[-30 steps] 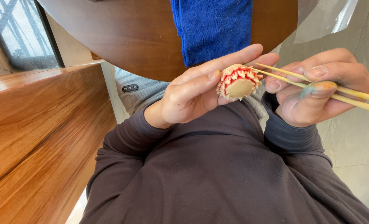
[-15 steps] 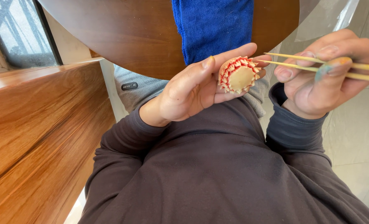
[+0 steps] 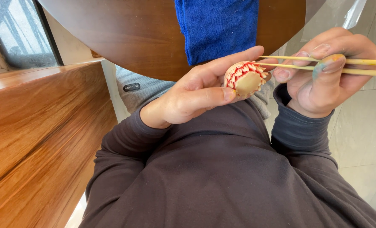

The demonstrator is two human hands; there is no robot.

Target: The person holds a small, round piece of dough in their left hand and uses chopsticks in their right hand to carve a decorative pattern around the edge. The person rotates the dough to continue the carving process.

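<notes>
Just below the blue cloth (image 3: 216, 27), the left hand (image 3: 192, 95) pinches a small, light, likely fragile round tan shell with red-striped ribs (image 3: 245, 79) by its rim, while the right hand (image 3: 323, 76) grips two thin bamboo sticks (image 3: 365, 66) touching it.

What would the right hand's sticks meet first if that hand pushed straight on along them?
Probably the small round red-ridged piece pinched in the left hand: the two thin sticks held by the right hand already reach its rim, though contact is unclear.

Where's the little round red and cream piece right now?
In the head view, the round red-and-cream piece is pinched in the left hand, just below the blue cloth, with the sticks in the right hand reaching it.
</notes>
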